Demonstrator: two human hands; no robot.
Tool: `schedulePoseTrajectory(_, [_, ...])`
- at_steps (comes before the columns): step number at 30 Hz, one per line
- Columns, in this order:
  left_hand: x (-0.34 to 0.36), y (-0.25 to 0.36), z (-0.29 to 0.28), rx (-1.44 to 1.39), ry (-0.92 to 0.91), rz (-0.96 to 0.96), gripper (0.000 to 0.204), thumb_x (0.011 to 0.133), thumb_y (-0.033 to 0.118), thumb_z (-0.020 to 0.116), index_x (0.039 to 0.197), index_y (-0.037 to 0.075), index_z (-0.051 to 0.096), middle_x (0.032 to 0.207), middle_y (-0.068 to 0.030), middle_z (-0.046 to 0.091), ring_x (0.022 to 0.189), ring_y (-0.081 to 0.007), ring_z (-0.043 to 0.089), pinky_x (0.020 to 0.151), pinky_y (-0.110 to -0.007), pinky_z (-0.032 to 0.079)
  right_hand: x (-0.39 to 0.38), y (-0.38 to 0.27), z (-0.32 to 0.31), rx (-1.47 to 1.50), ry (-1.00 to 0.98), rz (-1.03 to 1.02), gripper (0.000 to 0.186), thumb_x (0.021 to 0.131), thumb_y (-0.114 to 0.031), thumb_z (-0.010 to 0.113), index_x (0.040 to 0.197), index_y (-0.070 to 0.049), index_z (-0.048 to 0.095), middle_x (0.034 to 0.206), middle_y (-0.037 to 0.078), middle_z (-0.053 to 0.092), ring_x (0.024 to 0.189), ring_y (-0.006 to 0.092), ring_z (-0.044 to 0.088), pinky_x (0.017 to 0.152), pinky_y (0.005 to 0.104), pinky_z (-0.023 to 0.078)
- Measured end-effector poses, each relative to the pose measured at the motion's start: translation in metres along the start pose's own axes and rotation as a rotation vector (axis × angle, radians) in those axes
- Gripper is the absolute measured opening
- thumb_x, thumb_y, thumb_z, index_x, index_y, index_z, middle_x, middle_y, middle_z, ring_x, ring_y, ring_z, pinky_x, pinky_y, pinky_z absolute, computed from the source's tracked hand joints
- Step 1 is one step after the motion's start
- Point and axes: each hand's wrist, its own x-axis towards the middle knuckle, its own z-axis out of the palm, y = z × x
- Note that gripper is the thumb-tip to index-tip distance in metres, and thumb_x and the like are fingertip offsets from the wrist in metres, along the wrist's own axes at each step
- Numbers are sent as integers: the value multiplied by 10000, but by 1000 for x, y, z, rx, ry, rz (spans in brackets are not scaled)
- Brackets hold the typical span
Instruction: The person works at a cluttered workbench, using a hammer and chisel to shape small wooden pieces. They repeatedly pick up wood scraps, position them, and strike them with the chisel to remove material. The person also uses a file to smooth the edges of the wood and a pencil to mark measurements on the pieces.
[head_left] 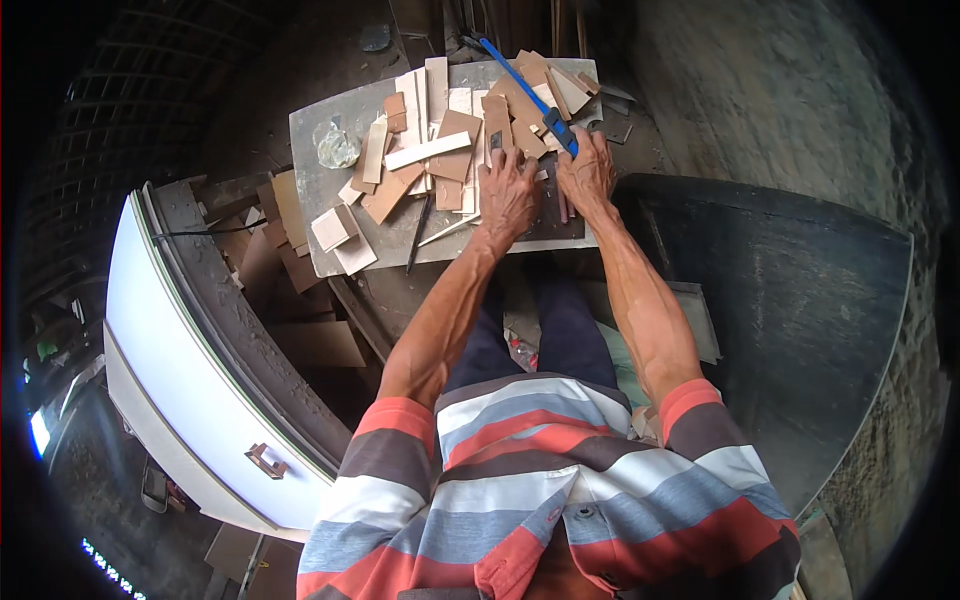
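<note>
A worn worktable (312, 215) carries a loose heap of thin wood offcuts (428, 150). My left hand (508, 195) lies palm down near the table's front edge, its fingers slightly apart and bent. Its fingertips reach the lower end of a brown wood strip (497, 115). Close on its right, my right hand (587, 172) is closed at the near end of a long, slim blue tool (522, 82) with a dark fitting. That tool slants away to the far left over the scraps; its exact kind is unclear. Between my hands lies a dark brown board (552, 215).
A crumpled clear plastic bag (337, 145) and small square blocks (333, 228) sit at the table's left. A thin dark pencil-like stick (420, 232) lies near its front. A white panel with a handle (215, 380) stands left; a large dark panel (780, 300) leans right.
</note>
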Motion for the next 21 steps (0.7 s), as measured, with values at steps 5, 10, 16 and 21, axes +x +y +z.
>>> schedulePoseTrajectory(5, [3,12,18,-8,-50,-8,264,706,141,664,964,83,659,1056,-105,515,1033,-304,495,752,-449,416,2,4,-1,77,-58,18,405,805,-128,665,1191,-67,558,1080,163,549,1003,391,586,820,496,488])
schedulePoseTrajectory(10, [3,13,16,-59,104,-22,159,815,146,635,946,63,670,1045,-107,580,985,-294,549,742,-419,443,2,7,3,144,-47,-39,433,809,-108,673,1215,-52,534,1116,183,556,987,408,603,827,485,493])
schedulePoseTrajectory(16, [-47,5,-14,-898,91,-651,259,960,200,555,947,-32,671,605,-70,596,558,-155,569,521,-321,447,-6,-9,13,106,-27,-81,449,800,-124,683,1212,-48,522,1087,182,544,1002,394,580,794,487,501])
schedulePoseTrajectory(21, [-108,-8,-24,-1058,46,-983,233,978,153,533,948,-37,664,684,-37,609,613,-90,574,546,-250,439,-12,-28,12,-67,36,-107,447,787,-165,711,1181,-56,531,1061,153,513,1036,359,537,791,488,495])
